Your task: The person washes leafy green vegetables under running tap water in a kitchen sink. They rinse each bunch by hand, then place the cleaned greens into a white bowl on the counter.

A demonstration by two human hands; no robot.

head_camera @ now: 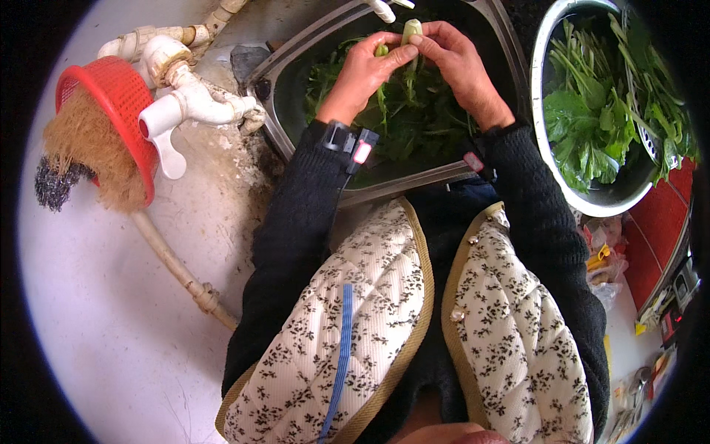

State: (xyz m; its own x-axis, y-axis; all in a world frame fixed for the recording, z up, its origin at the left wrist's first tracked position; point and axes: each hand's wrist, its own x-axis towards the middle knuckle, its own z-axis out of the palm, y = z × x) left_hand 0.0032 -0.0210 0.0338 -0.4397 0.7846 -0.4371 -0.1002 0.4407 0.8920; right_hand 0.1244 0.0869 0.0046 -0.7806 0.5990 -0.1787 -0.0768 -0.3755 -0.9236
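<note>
My left hand (363, 72) and my right hand (460, 69) meet over the far part of a metal sink (410, 182). Between their fingertips they grip a pale green vegetable stalk (411, 29), its cut-looking end pointing up and thin leafy strands hanging below. A short green stem (381, 50) also shows within the curl of my left hand. Beneath both hands, dark leafy greens (405, 133) lie in the sink, seemingly in water. Part of my right hand's fingers is hidden behind the stalk.
A metal basin (537, 100) with leafy greens (588, 111) stands at the right. On the left are a white plastic tap (183, 108), a red plastic basket (125, 100) with a fibrous scrubber (91, 144), and steel wool (54, 183). A white spout (381, 10) overhangs the sink's far side.
</note>
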